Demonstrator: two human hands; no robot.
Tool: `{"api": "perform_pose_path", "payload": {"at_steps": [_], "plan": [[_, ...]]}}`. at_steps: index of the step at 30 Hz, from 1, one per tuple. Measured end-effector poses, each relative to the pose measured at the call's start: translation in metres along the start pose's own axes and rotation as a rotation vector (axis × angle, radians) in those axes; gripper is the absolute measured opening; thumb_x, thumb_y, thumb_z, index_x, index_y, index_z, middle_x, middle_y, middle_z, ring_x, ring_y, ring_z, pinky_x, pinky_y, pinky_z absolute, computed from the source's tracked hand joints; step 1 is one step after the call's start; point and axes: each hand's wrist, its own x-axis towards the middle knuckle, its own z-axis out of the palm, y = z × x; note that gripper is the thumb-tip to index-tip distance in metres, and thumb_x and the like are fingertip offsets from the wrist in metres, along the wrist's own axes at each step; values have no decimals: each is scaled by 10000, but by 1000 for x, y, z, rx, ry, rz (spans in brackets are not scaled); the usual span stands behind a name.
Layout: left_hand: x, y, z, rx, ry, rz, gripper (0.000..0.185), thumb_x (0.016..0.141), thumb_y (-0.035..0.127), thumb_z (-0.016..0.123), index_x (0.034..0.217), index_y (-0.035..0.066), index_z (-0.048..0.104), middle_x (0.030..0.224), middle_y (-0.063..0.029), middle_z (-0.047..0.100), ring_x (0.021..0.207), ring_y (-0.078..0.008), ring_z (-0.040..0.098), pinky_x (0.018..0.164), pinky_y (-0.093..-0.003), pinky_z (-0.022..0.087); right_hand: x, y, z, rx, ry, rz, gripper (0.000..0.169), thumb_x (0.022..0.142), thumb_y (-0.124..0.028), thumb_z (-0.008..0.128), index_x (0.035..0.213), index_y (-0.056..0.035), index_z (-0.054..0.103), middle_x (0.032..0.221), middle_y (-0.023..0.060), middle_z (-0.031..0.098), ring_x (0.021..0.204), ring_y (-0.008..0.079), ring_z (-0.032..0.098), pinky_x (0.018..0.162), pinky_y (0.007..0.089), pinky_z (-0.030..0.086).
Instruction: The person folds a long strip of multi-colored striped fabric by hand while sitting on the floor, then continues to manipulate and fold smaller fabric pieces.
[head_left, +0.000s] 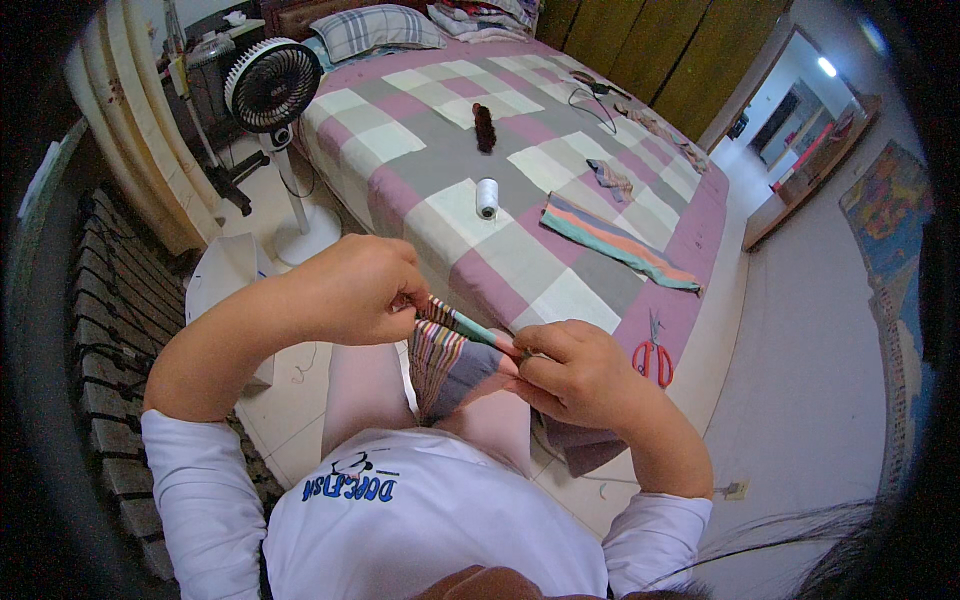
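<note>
Between both hands, above my lap, stretches a piece of striped cloth with grey, coral, green and thin multicoloured bands. My left hand pinches its left upper corner. At the other end, my right hand grips the upper edge, its fingertips partly hiding the fabric there. The cloth's upper edge runs taut between the two grips while the lower part hangs down in folds. Whether a needle is in my fingers cannot be made out. Red-handled scissors lie on the bed's near right edge, close to my right hand.
On the checked bed lie a white thread spool, a dark fuzzy item, a folded striped strip, a small cloth scrap and a corded object. A white fan stands left of the bed.
</note>
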Motion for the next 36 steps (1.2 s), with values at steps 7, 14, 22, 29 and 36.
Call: {"api": "perform_pose_path", "payload": {"at_steps": [7, 14, 22, 29, 36], "plan": [[-3, -9, 2, 6, 53, 75, 184, 678, 186, 716, 764, 34, 660, 713, -115, 588, 662, -287, 601, 599, -364, 481, -1, 0, -5, 33, -2, 23, 134, 709, -87, 676, 743, -51, 551, 829, 95, 595, 658, 261, 593, 560, 356, 485], [-2, -17, 11, -408, 104, -93, 114, 709, 99, 703, 728, 11, 633, 652, -52, 600, 594, -133, 570, 549, -260, 458, -5, 4, -12, 113, 0, 133, 135, 702, -69, 669, 779, -50, 559, 823, 100, 586, 681, 267, 593, 580, 355, 481], [7, -30, 10, -864, 125, -145, 110, 759, 33, 674, 849, -4, 625, 755, -12, 612, 694, -70, 552, 622, -214, 454, 0, 17, -19, 307, 135, 287, 100, 748, -64, 664, 778, -26, 577, 733, 85, 560, 617, 193, 561, 529, 282, 447], [9, -21, 0, -960, 158, -121, 109, 789, -11, 624, 894, -10, 595, 840, -31, 613, 778, -85, 562, 721, -223, 460, 4, 19, -21, 347, 158, 368, 110, 758, -80, 685, 811, -28, 605, 722, 65, 571, 606, 160, 555, 516, 258, 442], [12, -31, 34, -1281, 262, 83, 218, 807, -12, 561, 1011, 24, 491, 929, -112, 623, 846, -183, 612, 779, -301, 488, 2, 19, -15, 302, 236, 292, 110, 758, -66, 691, 824, -27, 612, 743, 65, 583, 588, 116, 547, 521, 253, 450]]}}
